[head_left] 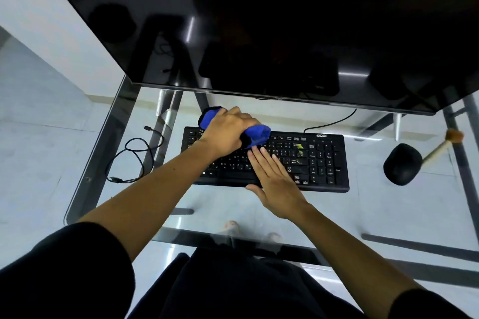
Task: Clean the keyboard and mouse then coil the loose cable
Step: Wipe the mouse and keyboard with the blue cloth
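Here, the left grip [228,132] clutches a bunched blue cloth [256,134] to wipe the black plastic keyboard [324,163], the flat right grip [274,176] steadying it.

Transparent glass desk top [388,217] on a dark metal frame [112,137], with a pale grey tiled floor [39,142] visible through and beside it. A large glossy black screen [285,21] overhangs the desk's far edge, and a plain white wall [33,8] rises at upper left. Bright streaks of light reflect off the glass and frame.
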`<state>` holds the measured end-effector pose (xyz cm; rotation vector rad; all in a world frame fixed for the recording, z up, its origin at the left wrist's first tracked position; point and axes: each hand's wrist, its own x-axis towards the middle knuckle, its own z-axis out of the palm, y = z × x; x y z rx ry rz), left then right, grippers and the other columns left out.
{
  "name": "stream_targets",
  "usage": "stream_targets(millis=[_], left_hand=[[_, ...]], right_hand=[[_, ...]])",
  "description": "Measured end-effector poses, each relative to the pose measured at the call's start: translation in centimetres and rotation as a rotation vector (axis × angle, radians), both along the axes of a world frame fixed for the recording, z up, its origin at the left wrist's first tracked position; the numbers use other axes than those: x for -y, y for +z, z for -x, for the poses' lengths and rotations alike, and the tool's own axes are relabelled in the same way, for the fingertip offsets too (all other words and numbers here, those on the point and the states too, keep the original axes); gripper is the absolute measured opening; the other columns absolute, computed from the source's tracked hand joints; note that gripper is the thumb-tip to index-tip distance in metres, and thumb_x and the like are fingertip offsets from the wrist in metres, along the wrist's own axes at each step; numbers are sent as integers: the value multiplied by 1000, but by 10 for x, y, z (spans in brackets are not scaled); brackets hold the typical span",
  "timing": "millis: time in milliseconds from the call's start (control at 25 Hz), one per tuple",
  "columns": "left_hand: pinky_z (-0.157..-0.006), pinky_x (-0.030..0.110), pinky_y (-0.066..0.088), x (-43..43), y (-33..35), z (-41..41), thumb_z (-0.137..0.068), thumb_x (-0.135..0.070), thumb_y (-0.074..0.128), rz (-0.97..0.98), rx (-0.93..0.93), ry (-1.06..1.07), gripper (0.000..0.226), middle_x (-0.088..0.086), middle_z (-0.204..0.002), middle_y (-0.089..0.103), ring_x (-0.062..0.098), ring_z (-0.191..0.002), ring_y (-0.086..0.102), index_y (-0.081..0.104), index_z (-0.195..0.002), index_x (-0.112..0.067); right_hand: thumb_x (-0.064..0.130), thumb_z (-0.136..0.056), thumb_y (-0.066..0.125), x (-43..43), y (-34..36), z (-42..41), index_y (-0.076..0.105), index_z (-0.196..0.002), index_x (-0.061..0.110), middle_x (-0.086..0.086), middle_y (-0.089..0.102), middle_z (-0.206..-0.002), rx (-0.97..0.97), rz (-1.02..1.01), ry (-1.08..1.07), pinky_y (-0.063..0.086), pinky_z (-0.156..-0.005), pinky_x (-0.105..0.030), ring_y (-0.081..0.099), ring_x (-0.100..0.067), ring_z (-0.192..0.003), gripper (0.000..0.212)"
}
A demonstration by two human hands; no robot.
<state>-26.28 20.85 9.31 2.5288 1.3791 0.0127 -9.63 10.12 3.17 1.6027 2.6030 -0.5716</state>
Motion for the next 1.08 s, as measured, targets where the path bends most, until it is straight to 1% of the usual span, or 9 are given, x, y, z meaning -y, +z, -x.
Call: stream_targets(millis=[160, 320, 360, 440, 520, 600, 680, 840, 1080], left_hand=[[-96, 37, 31, -5, -10, 7, -75, 2, 59, -61, -36, 31, 63, -9, -128, 58, 21, -113, 45, 53, -131, -27], [-96, 40, 33, -23, -10, 34, -77, -4, 61, -37, -213, 104, 57, -6, -125, 59, 24, -112, 45, 54, -128, -28], [-95, 40, 33, -28, -7, 37, -77, -3, 60, -17, -207, 126, 55, -5, -124, 59, 24, -111, 44, 55, -126, -27], [-93, 41, 34, -30, 1, 30, -76, 1, 59, -30, -59, 174, 53, -6, -122, 61, 25, -106, 45, 59, -123, -25], [-88, 39, 37, -21, 2, 13, -74, 4, 58, -46, 70, 112, 60, -8, -123, 62, 23, -99, 45, 58, -126, -27], [-83, 34, 34, -3, -5, 1, -76, 2, 58, -33, 3, -28, 68, -12, -126, 57, 19, -98, 41, 50, -134, -31], [-86, 34, 31, 5, -11, 1, -77, 0, 58, -51, -77, -55, 72, -12, -130, 53, 20, -104, 39, 43, -139, -33], [-92, 38, 32, 5, -12, 20, -78, 1, 57, -103, -108, 54, 75, -9, -134, 51, 23, -110, 40, 38, -142, -34], [-91, 43, 33, 14, -10, 73, -71, 5, 62, -165, -161, 168, 76, -5, -131, 57, 29, -109, 45, 46, -137, -30]], right_hand=[[52, -95, 21, -1, 0, -1, -8, -150, 18, 8, -19, -155, -23, 20, -3, -18, -115, -24, -19, -8, -143, 71], [51, -95, 22, 0, 2, -1, -10, -150, 18, 9, -21, -154, -29, 18, 0, -12, -117, -28, -20, -7, -143, 72], [51, -95, 23, 1, 1, -1, -9, -150, 18, 8, -20, -155, -28, 11, 2, -11, -117, -29, -19, -8, -143, 72], [50, -95, 24, 2, 0, 0, -8, -150, 17, 7, -19, -155, -28, 11, 2, -11, -117, -30, -18, -8, -143, 72], [49, -96, 26, 0, 0, 0, -8, -150, 16, 7, -19, -154, -28, 22, 3, -11, -117, -30, -19, -8, -142, 72], [50, -96, 25, -2, 0, 0, -8, -150, 16, 7, -18, -156, -22, 42, 7, -12, -118, -30, -19, -8, -142, 72], [51, -93, 21, -3, 1, 0, -9, -150, 17, 7, -18, -156, -27, 55, 1, -12, -118, -30, -21, -7, -142, 73], [51, -95, 21, -1, 2, 0, -14, -149, 18, 7, -23, -156, -15, 57, 0, -14, -117, -28, -24, -7, -142, 72], [48, -98, 29, -1, 0, 0, -12, -150, 18, 5, -19, -158, -31, 37, -5, -12, -117, -29, -19, -10, -144, 73]])
